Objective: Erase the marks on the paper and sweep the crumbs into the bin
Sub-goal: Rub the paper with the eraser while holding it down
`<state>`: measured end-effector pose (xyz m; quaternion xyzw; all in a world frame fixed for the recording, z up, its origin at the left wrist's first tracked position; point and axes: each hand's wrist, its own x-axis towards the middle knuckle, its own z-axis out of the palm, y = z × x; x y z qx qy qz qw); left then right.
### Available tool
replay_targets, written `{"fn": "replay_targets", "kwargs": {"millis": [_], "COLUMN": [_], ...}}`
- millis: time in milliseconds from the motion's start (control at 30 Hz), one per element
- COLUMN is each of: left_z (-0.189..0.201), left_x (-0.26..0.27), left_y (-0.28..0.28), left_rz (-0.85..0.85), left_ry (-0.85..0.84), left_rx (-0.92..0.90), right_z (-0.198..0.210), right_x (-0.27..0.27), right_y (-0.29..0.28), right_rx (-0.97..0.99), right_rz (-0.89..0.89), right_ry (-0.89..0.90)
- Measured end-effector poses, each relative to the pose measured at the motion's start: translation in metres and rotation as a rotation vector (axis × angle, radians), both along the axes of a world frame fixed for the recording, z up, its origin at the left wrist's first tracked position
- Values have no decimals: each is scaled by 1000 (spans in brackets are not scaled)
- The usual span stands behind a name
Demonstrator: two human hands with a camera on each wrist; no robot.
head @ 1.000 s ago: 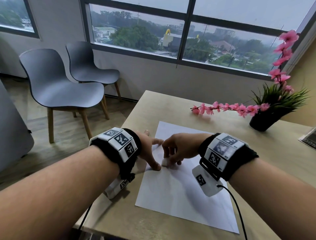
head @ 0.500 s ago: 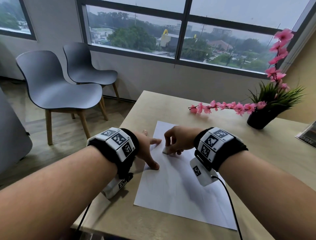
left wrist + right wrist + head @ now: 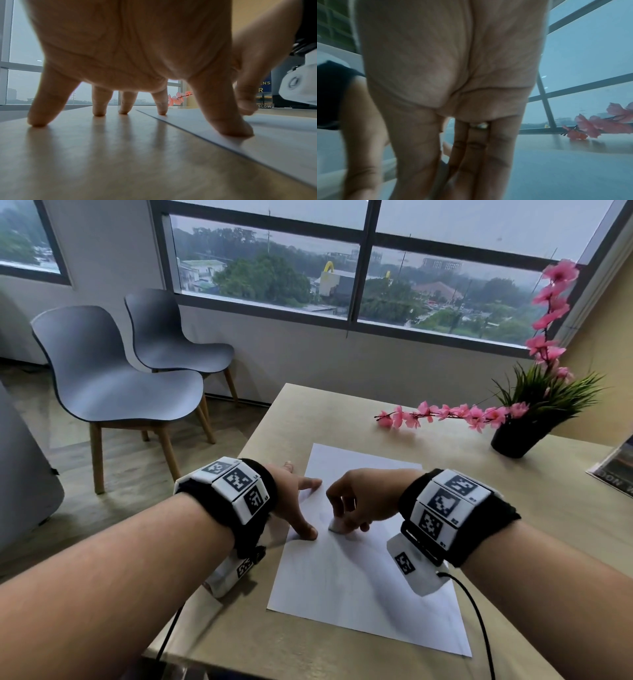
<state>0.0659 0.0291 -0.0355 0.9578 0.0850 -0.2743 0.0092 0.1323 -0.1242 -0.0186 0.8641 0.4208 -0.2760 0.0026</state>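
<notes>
**Eraser pressed to the sheet**

Fingers of the left hand [image 3: 291, 494] are spread, thumb and forefinger pinning the paper [image 3: 356, 580]. Just right, the right hand [image 3: 363, 498] pinches a white eraser [image 3: 336, 525] against the paper beneath it.

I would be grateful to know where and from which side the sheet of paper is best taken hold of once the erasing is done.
Probably the near right corner of the paper, approached from the table's front edge. The sheet lies flat; the left hand presses its left edge, the right hand pinches the eraser mid-sheet, so that corner lies free.
</notes>
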Motion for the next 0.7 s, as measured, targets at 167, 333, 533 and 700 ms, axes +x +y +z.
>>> {"fn": "replay_targets", "kwargs": {"millis": [167,333,533,700], "left_z": [1,1,10,17], "left_x": [0,0,4,15], "left_y": [-1,0,-6,-23], "left_rz": [3,11,-10,-97], "left_ry": [-7,-3,16,-67], "left_rx": [-7,-9,50,147], "right_z": [3,0,-1,-8], "right_x": [5,1,-5,-6], "right_y": [-3,-11,-19,-12], "right_rx": [5,-3,29,86], "right_rz": [-5,-13,-36,-57], "right_ry": [-35,-31,-14,-2]}}
